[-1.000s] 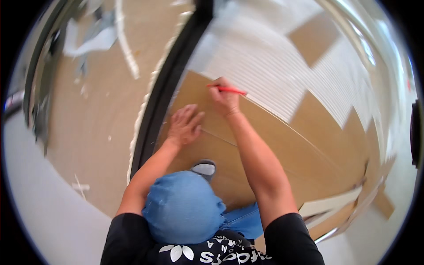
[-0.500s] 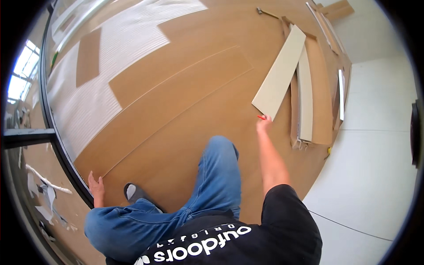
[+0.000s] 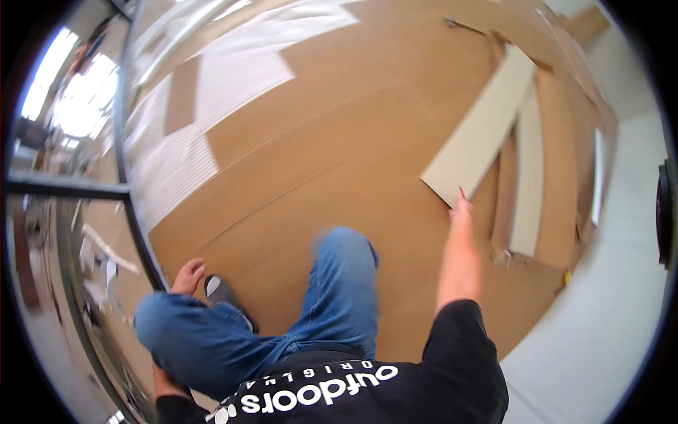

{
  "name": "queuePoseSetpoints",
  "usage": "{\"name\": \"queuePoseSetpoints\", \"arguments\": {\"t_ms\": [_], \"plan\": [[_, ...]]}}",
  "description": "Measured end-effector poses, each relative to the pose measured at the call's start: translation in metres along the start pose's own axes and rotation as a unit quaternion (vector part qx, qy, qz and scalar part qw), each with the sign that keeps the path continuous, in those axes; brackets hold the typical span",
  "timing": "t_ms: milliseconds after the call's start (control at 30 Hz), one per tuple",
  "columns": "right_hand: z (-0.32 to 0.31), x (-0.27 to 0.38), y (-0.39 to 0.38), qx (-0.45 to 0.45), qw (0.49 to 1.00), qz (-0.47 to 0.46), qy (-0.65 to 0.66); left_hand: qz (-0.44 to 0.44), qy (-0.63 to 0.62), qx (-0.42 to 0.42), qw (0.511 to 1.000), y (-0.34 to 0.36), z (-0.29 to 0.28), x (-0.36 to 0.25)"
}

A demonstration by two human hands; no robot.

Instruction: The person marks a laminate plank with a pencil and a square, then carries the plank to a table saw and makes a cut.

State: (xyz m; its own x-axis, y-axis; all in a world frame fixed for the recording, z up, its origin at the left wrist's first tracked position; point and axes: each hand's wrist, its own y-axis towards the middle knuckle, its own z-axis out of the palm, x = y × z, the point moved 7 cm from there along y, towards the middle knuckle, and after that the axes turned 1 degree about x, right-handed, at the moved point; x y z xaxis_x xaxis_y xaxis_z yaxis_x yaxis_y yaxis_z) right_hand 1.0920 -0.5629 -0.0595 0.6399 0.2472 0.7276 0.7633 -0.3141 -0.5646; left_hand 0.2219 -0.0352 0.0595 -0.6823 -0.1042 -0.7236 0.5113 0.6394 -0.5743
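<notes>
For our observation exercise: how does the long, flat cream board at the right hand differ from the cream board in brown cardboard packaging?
The first board slants across the picture; the second board runs nearly vertically. The first board lies on top; the second board is partly overlapped. The right hand, holding a slim red tool, is at the first board's near end, not the second's. Both are long and cream.

Indoor worksite, white sheeting (image 3: 247, 83), boards (image 3: 484, 127), hammer (image 3: 466, 27)
</notes>
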Motion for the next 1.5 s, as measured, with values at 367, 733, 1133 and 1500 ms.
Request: {"name": "queuePoseSetpoints", "arguments": {"t_ms": [367,733,1133,1500], "plan": [[0.039,-0.055,-0.067,0.066,0.963,0.020,-0.260,-0.037,0.147,0.078,0.985,-0.054,-0.010,-0.108],[-0.004,0.005,-0.078,0.274,0.958,0.022,0.079,0.008,0.189,0.063,0.980,-0.042,0.003,-0.117],[0.027,-0.032,-0.475,0.391,0.885,0.047,0.249,0.451,0.364,-0.044,0.813,-0.060,0.043,-0.413],[0.068,0.002,-0.593,0.500,0.762,0.066,0.407,0.801,0.372,0.017,0.469,-0.108,0.129,-0.485]]}}
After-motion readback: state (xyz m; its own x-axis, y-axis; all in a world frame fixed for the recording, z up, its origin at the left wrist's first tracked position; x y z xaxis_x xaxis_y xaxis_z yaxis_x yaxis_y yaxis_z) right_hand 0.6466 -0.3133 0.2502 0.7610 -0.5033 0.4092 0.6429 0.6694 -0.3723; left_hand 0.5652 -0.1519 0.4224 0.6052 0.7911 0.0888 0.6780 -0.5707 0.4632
